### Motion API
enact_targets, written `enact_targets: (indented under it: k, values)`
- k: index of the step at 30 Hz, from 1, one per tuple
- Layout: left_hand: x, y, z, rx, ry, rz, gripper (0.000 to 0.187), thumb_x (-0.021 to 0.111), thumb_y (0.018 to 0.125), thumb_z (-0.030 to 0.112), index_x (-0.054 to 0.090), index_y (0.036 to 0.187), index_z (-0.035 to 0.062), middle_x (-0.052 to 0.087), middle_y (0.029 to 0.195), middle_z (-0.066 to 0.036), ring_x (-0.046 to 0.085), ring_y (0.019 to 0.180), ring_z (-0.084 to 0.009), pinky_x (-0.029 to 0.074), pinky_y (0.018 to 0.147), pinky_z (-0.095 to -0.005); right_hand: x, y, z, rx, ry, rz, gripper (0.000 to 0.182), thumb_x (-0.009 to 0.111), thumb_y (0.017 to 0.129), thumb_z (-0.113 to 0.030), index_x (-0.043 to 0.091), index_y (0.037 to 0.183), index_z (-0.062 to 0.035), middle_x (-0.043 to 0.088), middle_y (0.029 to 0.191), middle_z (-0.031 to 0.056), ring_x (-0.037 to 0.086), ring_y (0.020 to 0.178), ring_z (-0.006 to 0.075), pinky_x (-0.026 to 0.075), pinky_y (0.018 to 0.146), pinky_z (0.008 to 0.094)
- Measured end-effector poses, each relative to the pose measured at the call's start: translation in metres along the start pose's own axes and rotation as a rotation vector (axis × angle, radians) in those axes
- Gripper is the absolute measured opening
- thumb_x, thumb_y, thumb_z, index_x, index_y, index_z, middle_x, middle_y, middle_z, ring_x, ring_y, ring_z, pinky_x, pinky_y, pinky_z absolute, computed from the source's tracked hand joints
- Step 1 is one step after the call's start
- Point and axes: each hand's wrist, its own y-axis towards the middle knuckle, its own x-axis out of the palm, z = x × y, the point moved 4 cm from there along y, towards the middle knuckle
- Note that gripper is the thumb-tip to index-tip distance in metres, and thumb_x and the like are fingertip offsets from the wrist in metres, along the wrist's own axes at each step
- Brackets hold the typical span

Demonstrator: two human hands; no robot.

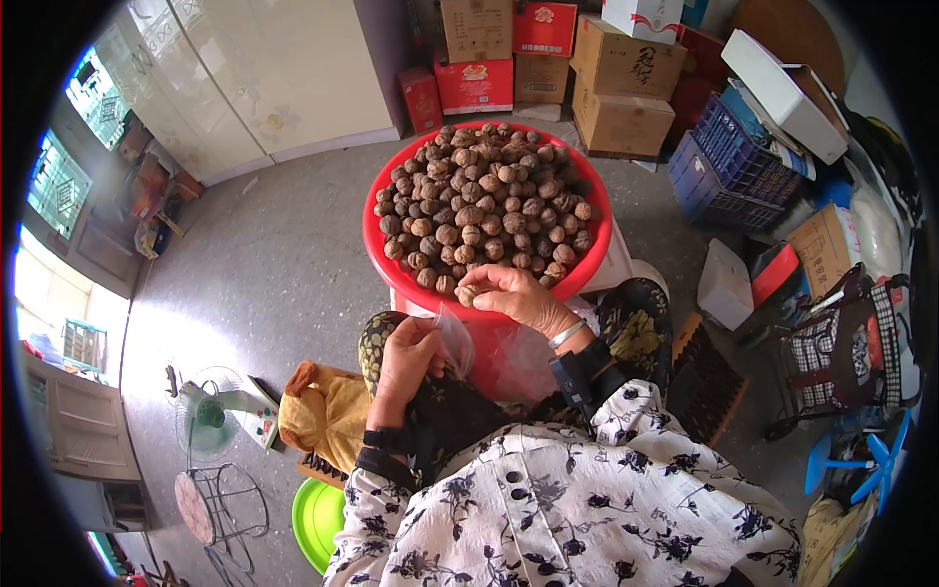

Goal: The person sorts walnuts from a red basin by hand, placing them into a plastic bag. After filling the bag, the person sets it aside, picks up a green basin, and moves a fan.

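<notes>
A large red basin (602, 233) heaped with walnuts (486, 196) stands in front of my knees. At its near rim, my right hand (523, 296) pinches a single walnut (468, 294) between thumb and fingertips. My left hand (411, 352), lower and to the left, grips the edge of a clear plastic bag (456, 342). The bag hangs between the two hands, just below the held walnut. More crumpled clear plastic (523, 362) lies over my lap, under my right wrist. How much the bag holds cannot be made out.
Stacked cardboard boxes (626, 73) and red boxes (474, 86) line the back wall. Blue crates (734, 161) stand at the right, above a checked trolley bag (831, 352). Left of me are a fan (208, 411), a wire stool (201, 509) and a green basin (318, 523).
</notes>
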Motion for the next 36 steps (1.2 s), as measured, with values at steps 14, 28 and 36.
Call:
enact_targets:
  k: [14, 28, 36]
  values:
    - [0.009, 0.006, -0.003, -0.003, -0.02, -0.004, 0.018, 0.061, 0.097, 0.01, 0.06, 0.112, 0.0006, 0.064, 0.075, -0.004, 0.059, 0.056, -0.0109, 0.05, 0.048, -0.0239, 0.011, -0.004, -0.009, -0.115, -0.175, 0.041, 0.029, 0.074, 0.091, -0.013, 0.071, 0.118, -0.0055, 0.069, 0.121, 0.0028, 0.061, 0.109, 0.0135, 0.048, 0.1, 0.0303]
    - [0.008, 0.003, 0.001, 0.026, 0.003, -0.012, 0.02, 0.06, 0.096, 0.008, 0.058, 0.114, -0.0018, 0.063, 0.074, -0.006, 0.057, 0.055, -0.0121, 0.049, 0.048, -0.0253, -0.002, 0.017, 0.022, -0.089, -0.865, 0.365, 0.025, 0.076, 0.082, -0.012, 0.071, 0.106, -0.0058, 0.068, 0.097, 0.0194, 0.068, 0.09, 0.0339, 0.054, 0.082, 0.0421]
    - [0.008, 0.001, 0.001, 0.003, -0.008, 0.0, 0.019, 0.06, 0.097, 0.009, 0.058, 0.113, -0.0008, 0.062, 0.074, -0.005, 0.057, 0.055, -0.0118, 0.05, 0.049, -0.0249, -0.005, 0.022, 0.023, -0.108, -1.022, 0.307, 0.023, 0.075, 0.083, -0.015, 0.072, 0.102, -0.0028, 0.067, 0.101, 0.0218, 0.066, 0.097, 0.0393, 0.052, 0.086, 0.0446]
